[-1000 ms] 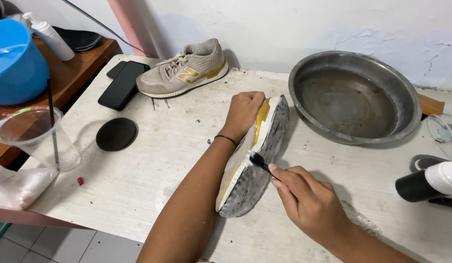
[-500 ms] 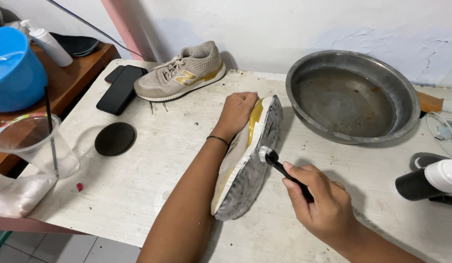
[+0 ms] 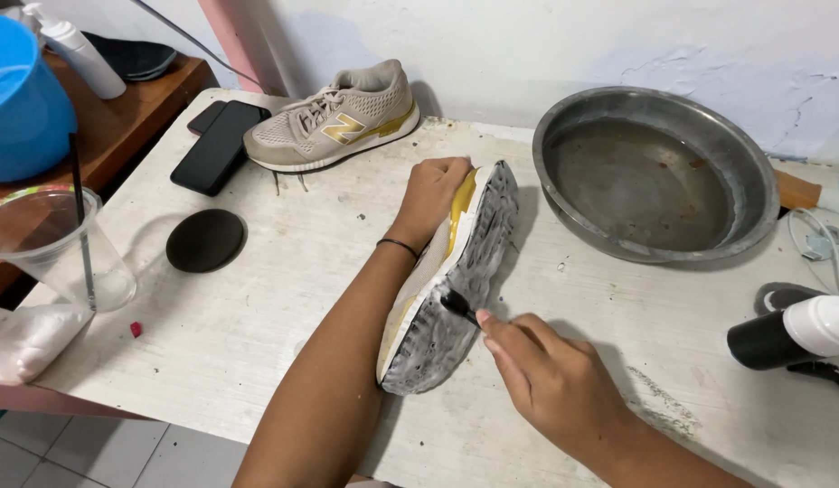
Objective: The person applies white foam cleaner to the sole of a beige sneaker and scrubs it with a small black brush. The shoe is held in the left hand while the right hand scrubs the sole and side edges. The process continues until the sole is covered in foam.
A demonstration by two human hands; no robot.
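At the far left, a blue bucket [image 3: 22, 99] and a white bottle [image 3: 76, 54] are seen on a brown side table [image 3: 139, 117], and a clear plastic cup [image 3: 53, 248] with a dark straw is placed at the near left corner of the bench [image 3: 257, 334]. A black phone [image 3: 219, 145] and a round black disc [image 3: 205, 240] are laid flat further in. One tan shoe [image 3: 334, 117] is set upright near the wall.

A second shoe [image 3: 451, 280] is tipped on its side at the middle of the bench, with its grey, foam-coated sole turned to the right. Its toe end is gripped by the left hand [image 3: 433, 194], whose fingers are curled closed over the upper; a thin black band is worn on that wrist. Just right of the sole, the right hand [image 3: 546, 380] is closed around a small black brush [image 3: 457, 305], whose head is pressed against the sole about midway along.

Further right, one empty metal basin [image 3: 655, 172] is set near the wall, well apart from both hands. At the right edge, a black and white appliance [image 3: 795, 333] is laid on its side.

In all, two shoes, one brush and one basin are counted.
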